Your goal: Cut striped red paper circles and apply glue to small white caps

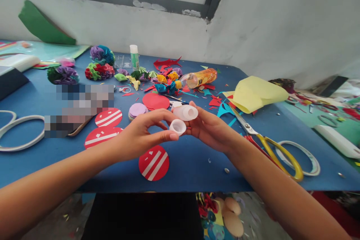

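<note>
Above the bench's (pixel 197 165) near edge, the left hand (pixel 140 137) pinches a small white cap (pixel 177 126) while the right hand (pixel 209 129) grips the open glue-stick tube (pixel 185 112). Uncapping looks done; next likely needs the cap set aside.

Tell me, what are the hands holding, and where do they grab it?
The left hand pinches a small white cap by its rim with its fingers. The right hand grips a white glue bottle around its body.
</note>
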